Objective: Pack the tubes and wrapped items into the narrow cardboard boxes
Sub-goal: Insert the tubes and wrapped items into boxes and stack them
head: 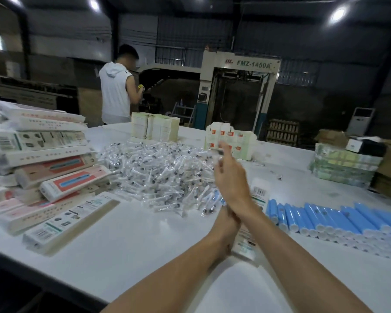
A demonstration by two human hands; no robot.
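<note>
Forearms cross low in the head view, above a white table [133, 245]. The right hand [229, 179] is raised beyond the crossing, its fingers blurred by motion. Thumb and fingertips look pinched on one clear wrapped item [217, 153], held in the air just beside the big pile of wrapped items [158, 172]. The left hand [224, 231] is mostly hidden under the right wrist. It lies against a narrow cardboard box [259, 195] that points away from the camera, but whether its fingers clasp the box cannot be told. Blue tubes [348, 218] lie in a row just to the right of that box. Printed narrow boxes [50, 159] are stacked at the table's left side. Beyond the table a person in a white sleeveless hooded top [115, 91] stands facing away
</note>
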